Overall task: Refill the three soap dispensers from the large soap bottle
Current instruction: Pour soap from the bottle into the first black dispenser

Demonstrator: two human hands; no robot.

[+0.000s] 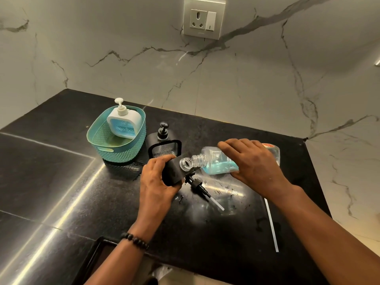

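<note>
My right hand [254, 163] grips the large clear soap bottle [213, 161], tipped on its side with blue soap pooled low and its open neck pointing left. The neck meets the clear open mouth of a black dispenser [174, 171] that my left hand [158, 179] holds tilted. That dispenser's black pump [197, 185] with its tube lies on the counter just below. A second black dispenser [164, 145] stands upright behind, pump on. A white dispenser [124, 122] with blue soap stands inside the teal basket [111, 153].
The black stone counter [61, 171] has wet smears near its front right. A thin clear tube [271, 225] lies at the right edge. A dark frame [96, 256] sits at the counter's front. A wall socket [203, 18] is on the marble backsplash.
</note>
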